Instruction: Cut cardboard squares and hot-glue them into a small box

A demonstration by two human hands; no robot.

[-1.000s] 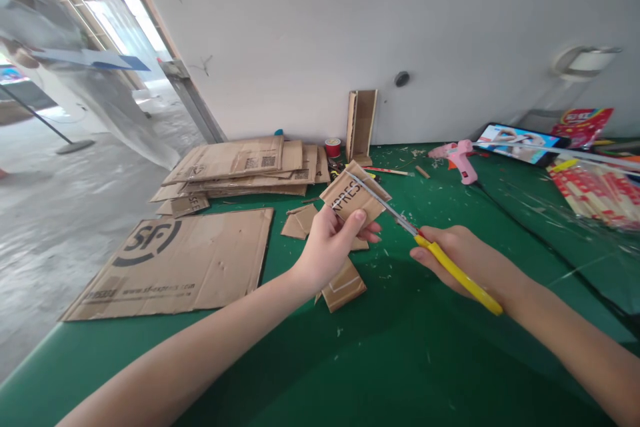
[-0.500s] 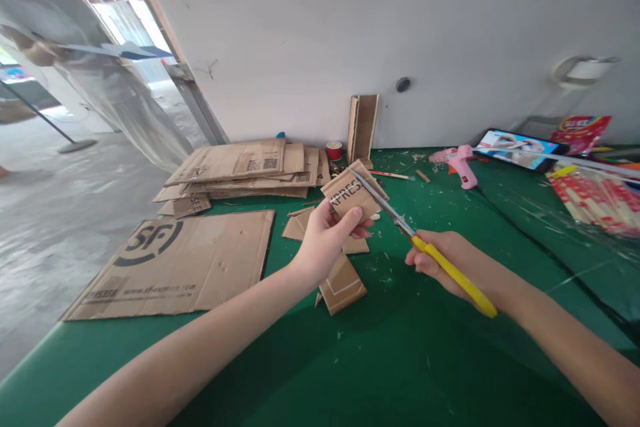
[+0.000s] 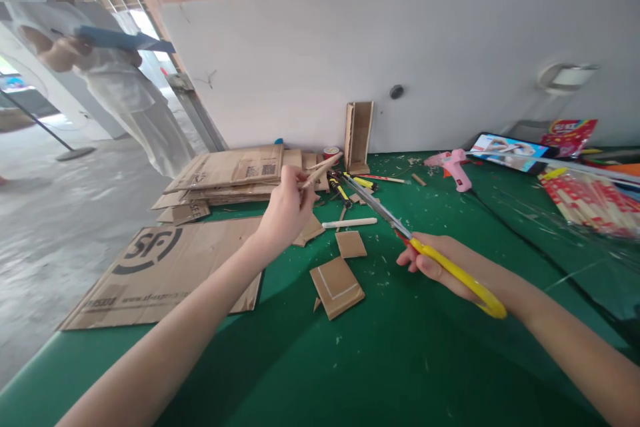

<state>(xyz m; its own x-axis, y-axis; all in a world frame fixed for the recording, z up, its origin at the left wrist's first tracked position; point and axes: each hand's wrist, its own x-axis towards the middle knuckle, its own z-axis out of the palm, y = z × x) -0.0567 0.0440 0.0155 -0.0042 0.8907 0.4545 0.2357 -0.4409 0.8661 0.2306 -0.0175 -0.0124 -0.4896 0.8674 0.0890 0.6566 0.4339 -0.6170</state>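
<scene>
Left hand (image 3: 286,208) raised above the green tabletop (image 3: 380,353), fingers pinched together on a thin brown cardboard piece (image 3: 320,171) seen nearly edge-on, its far end pointing toward the grey partition wall (image 3: 400,33). Right hand (image 3: 440,265) low over the tabletop, closed around the yellow-handled scissors (image 3: 425,247); metal blades stretched up and to the left, closed or nearly so, tip near the held cardboard piece but apart from it.

On the tabletop between the two hands: a small square cardboard offcut (image 3: 351,243), a larger cardboard piece with white tape lines (image 3: 337,287) just below it, and a white stick (image 3: 349,222) lying flat. Further back, a yellow-and-black tool (image 3: 342,191) and a narrow upright cardboard box (image 3: 359,137) against the wall.

To the left, a large flat cardboard sheet with a black logo (image 3: 165,270), and behind it a stack of flattened cardboard (image 3: 235,173). To the right, a pink glue gun (image 3: 456,169), a phone with a lit screen (image 3: 505,148), and a bag of red-and-white sticks (image 3: 595,200).

At far left, a person in white clothing (image 3: 125,100) standing on the floor, holding a blue board.
</scene>
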